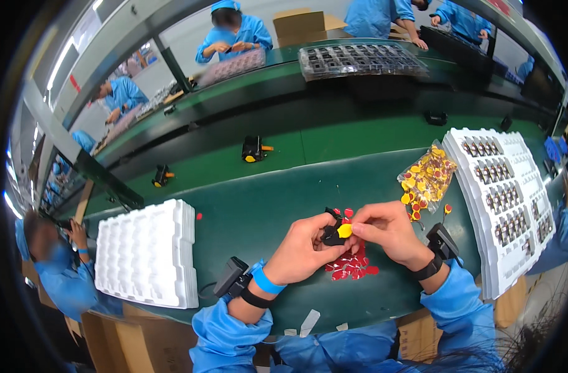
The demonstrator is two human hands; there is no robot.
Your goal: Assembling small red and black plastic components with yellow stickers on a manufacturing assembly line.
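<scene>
My left hand (pixel 298 250) is closed around a small black plastic housing (pixel 330 236) over the green table. With thumb and forefinger, my right hand (pixel 389 235) pinches a yellow disc-like piece (pixel 345 231) against the front of that housing. Fingers hide part of both. Beneath my hands lies a scatter of small glossy red pieces (pixel 349 272). To the right of them, a clear plastic bag (pixel 432 171) spills round yellow and red parts with thin wires (pixel 415 208).
White stacked trays (pixel 148 252) stand at the left; another white tray (pixel 483 211) at the right holds rows of small metal parts. Black housings with yellow parts (pixel 253 150) sit on the green belt beyond. Co-workers (pixel 237 37) in blue work across and at both sides.
</scene>
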